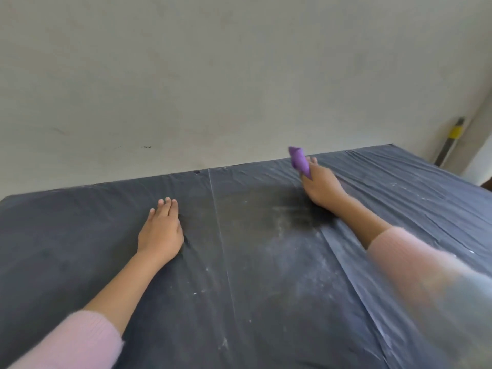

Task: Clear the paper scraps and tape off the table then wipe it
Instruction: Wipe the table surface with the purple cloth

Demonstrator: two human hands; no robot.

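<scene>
Our right grip (320,186) clenches a purple cloth (299,161) near the far edge of the dark, dusty counter (239,288); our left grip (161,230) lies flat on it, released, fingers straight.

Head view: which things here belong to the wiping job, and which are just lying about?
Job: crumpled purple cloth, gripped by right hand; left hand, flat on black plastic-covered table; white dusty smears on it.
Lying about: grey pole with yellow band, against the far-right wall.
</scene>
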